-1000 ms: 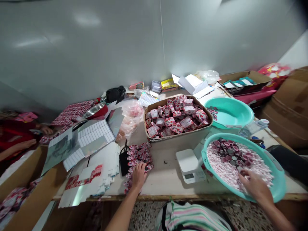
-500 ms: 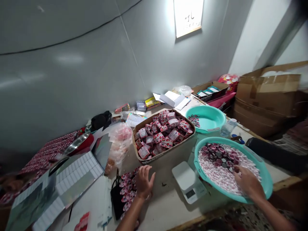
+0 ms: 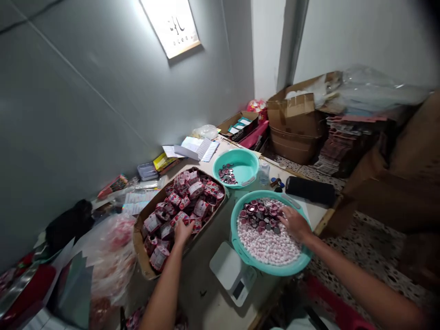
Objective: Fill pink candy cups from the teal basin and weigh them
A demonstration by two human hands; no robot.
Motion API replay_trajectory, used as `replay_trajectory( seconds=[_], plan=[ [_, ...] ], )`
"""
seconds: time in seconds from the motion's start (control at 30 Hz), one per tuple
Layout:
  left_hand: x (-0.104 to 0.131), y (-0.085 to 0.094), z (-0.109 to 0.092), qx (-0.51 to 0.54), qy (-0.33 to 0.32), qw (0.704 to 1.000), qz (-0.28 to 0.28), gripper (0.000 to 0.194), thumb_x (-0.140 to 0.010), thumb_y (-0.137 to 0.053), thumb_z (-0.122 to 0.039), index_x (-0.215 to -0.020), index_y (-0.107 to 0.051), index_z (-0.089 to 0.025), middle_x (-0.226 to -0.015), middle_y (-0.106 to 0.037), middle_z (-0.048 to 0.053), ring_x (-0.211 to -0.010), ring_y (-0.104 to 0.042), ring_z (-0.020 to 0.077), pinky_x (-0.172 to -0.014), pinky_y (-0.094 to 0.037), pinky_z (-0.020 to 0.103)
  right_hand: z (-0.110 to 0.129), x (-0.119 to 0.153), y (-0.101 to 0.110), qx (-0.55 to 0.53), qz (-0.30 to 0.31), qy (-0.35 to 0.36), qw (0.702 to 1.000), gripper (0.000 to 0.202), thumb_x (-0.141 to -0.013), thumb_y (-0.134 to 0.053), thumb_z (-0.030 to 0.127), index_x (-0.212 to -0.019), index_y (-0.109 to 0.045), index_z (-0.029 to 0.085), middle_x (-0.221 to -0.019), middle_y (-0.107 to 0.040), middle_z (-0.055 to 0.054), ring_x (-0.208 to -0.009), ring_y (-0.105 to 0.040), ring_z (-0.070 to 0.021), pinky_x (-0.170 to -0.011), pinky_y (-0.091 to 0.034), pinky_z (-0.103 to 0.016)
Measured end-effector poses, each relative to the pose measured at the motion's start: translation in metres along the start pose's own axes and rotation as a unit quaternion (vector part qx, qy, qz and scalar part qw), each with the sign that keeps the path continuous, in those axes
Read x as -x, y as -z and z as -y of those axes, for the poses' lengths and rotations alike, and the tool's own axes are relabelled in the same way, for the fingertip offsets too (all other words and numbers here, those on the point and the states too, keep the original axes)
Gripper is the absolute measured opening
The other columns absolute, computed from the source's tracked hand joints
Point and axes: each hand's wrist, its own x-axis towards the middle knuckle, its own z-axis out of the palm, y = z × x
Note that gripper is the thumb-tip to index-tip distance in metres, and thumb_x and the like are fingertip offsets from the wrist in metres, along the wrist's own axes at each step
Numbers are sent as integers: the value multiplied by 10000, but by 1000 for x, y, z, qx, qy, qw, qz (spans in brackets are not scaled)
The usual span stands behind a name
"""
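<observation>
My left hand (image 3: 183, 231) reaches over the near rim of a cardboard box (image 3: 144, 261) full of red-and-white printed packets (image 3: 160, 256). Its fingers are apart and touch the packets at the front; no held piece shows. On the right, my right hand (image 3: 294, 223) is in a turquoise basin (image 3: 237, 245). That basin holds small pale pink-and-white pieces (image 3: 264, 247), with a heap of round, dark pink-rimmed discs (image 3: 259, 213) on top. The right fingers are bent together at the heap's edge, and what they pinch is hidden.
A white scale (image 3: 227, 266) lies between box and basin. Behind stands a second turquoise basin (image 3: 244, 167) with some discs. A clear bottle (image 3: 264, 174) and a black cylindrical case (image 3: 309, 191) are to its right. Plastic bags (image 3: 113, 256) lie left of the box.
My left hand has moved from the pink pieces on the table, up and right to the packet box. My right hand stays at the discs in the basin. The view has swung right.
</observation>
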Motion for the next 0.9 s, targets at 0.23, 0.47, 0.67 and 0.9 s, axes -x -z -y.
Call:
replay_trajectory(
  seconds=[0.23, 0.47, 0.67, 0.9],
  plan=[
    [3, -8, -24, -33, 58, 997, -34, 667, -633, -695, -482, -1113, -503, -60, -1141, -553, 251, -1141, -495, 384, -905, -422, 446, 34, 4, 16, -109, 153, 193, 963, 159, -902, -451, 233, -958, -591, 184, -987, -610, -100, -939, -559, -229, -795, -461, -361],
    [32, 4, -27, 16, 68, 992, -101, 450, -666, -684, -439, -991, -550, -158, -984, -624, 110, -970, -584, 283, -846, -462, 391, 80, 24, -26, -183, 260, 304, 898, 329, -908, -461, 276, -1214, -513, 166, -1171, -570, -120, -1084, -508, -238, -911, -426, -379],
    [126, 35, -40, 129, 22, 931, -341, 502, -655, -688, -542, -970, -544, -179, -918, -601, 51, -850, -580, 216, -796, -467, 329, 87, 15, -58, -165, 244, 266, 918, 415, -873, -513, 319, -1234, -485, 116, -1215, -521, -153, -1145, -435, -269, -981, -376, -418],
    [251, 21, -71, 254, 87, 928, -257, 458, -661, -711, -498, -936, -535, -177, -860, -574, 19, -765, -563, 170, -718, -457, 275, 65, 29, -46, -110, 288, 316, 897, 281, -929, -416, 371, -965, -593, 155, -976, -590, -115, -933, -499, -239, -847, -393, -381]
  ],
)
